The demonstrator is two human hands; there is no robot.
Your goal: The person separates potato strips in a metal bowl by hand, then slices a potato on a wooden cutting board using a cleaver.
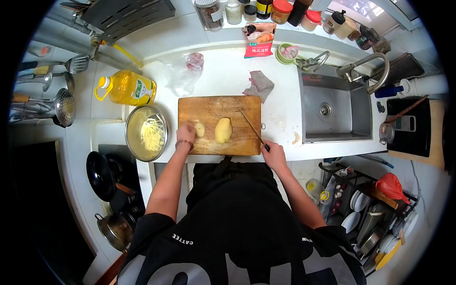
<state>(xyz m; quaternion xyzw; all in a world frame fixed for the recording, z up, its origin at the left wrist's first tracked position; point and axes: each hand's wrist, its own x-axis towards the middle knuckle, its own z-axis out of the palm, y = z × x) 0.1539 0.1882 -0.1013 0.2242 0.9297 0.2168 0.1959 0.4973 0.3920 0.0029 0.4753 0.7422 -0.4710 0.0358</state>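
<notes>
"cattee" shows on the shirt (237, 209), "地瓜淀粉" on the packet (260, 42), one o'clock from the board (209, 108). the right hand (274, 156) closes round the knife (252, 127); the left hand (186, 134), blurred, is by the slice (200, 129) at nine o'clock, grip unclear. the potato (223, 130) lies mid-board.

The cutting board (190, 110) is of brown wood and looks matt. The sink (311, 107) is of grey metal with a soft shine. The oil bottle (124, 90) is of clear, glossy plastic. The rag (261, 84) is of rough-looking, matt cloth.
</notes>
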